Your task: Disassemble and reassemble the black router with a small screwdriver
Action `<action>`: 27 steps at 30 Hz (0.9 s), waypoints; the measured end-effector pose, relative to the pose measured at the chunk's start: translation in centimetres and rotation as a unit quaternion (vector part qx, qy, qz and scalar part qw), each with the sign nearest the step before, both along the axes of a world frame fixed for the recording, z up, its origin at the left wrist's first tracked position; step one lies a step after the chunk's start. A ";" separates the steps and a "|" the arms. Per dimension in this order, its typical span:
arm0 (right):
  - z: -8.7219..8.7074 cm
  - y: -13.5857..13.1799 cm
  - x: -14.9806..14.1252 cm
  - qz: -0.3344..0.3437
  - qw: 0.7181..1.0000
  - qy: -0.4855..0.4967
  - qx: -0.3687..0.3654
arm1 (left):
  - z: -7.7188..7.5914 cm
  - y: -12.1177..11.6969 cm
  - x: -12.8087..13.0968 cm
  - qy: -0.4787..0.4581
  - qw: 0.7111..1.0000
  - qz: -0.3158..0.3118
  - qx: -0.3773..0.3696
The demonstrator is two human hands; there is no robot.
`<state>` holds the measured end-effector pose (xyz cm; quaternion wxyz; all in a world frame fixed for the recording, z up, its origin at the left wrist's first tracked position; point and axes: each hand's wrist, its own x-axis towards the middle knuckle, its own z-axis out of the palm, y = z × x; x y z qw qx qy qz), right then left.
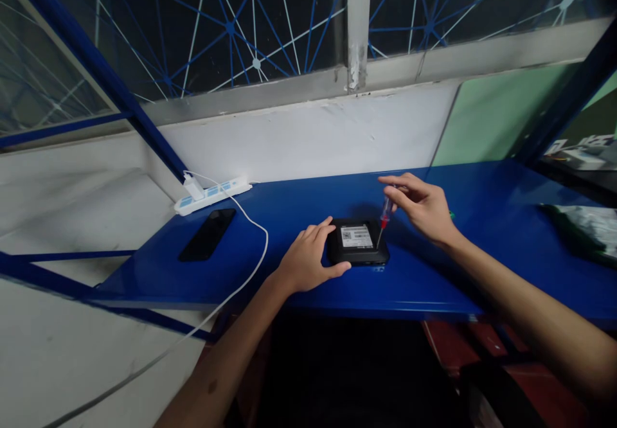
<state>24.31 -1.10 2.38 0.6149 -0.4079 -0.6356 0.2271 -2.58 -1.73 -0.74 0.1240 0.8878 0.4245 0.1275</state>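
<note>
A flat, black, square-cornered device point(359, 255) with rounded edges lies on the blue table, a white printed label point(357, 236) facing up. My left hand point(306, 258) grips its left side, thumb along the front edge and fingers at the back left corner. Between the fingers of my right hand point(424, 209) is a screwdriver point(384, 222) with a clear handle and a red collar. It stands nearly upright, its shaft pointing down to the right part of the device beside the label. Whether the tip sits in a screw is too small to tell.
A black phone point(207, 234) lies at the left of the blue table point(299, 203). Behind it is a white power strip point(214, 195) with a plugged-in charger; its white cable point(260, 258) hangs over the front edge. A shiny plastic bag point(590, 230) lies far right. A small green thing is partly hidden behind my right wrist.
</note>
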 end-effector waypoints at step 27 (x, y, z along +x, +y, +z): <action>-0.1 -0.1 0.0 0.031 0.997 0.044 -0.049 | -0.1 0.1 0.1 -0.003 1.000 -0.002 0.006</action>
